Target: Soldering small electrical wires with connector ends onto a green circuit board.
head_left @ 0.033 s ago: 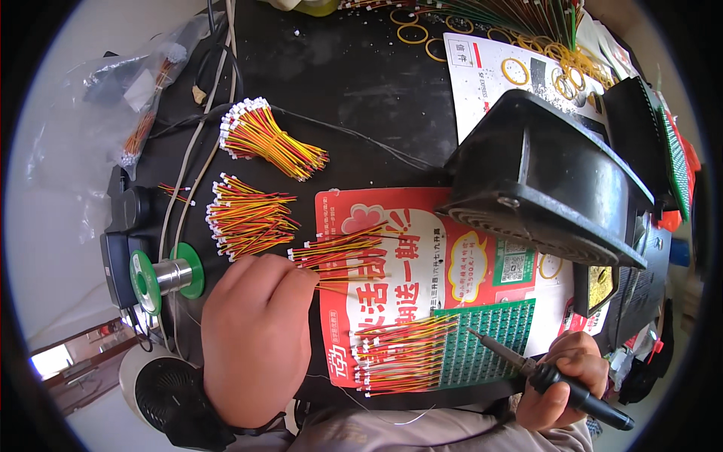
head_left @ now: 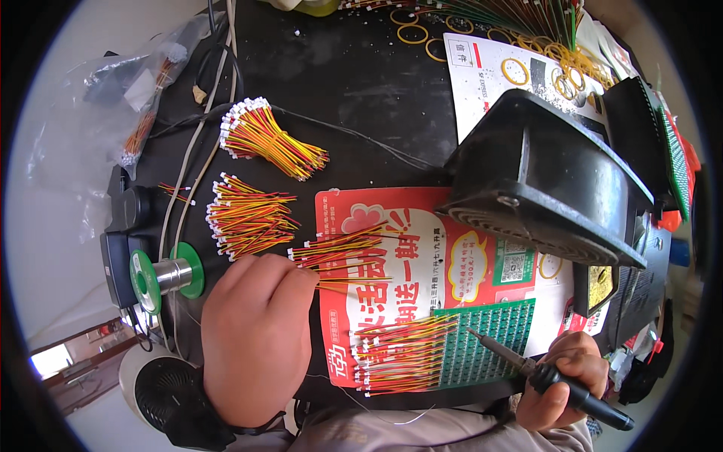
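Observation:
My right hand point(head_left: 566, 383) is wrapped round the dark handle of a soldering iron point(head_left: 576, 392). The iron's tip points up and left, at the upper part of a green circuit board point(head_left: 486, 343). A row of red and yellow wires point(head_left: 407, 354) with white connectors runs along the board's left side. My left hand point(head_left: 260, 331) is curled, knuckles up, beside a loose group of connector wires point(head_left: 339, 248). Several wire ends emerge by its fingers, but what the fingertips hold is hidden. Beyond lie a wire pile point(head_left: 248, 215) and a bundle point(head_left: 271, 139).
A black fan-like housing point(head_left: 550, 173) stands at the right over a red and white printed sheet point(head_left: 331, 203). At the left are a green solder spool point(head_left: 147, 280), cables and a plastic bag point(head_left: 90, 113). Yellow rubber bands point(head_left: 412, 34) lie at the back.

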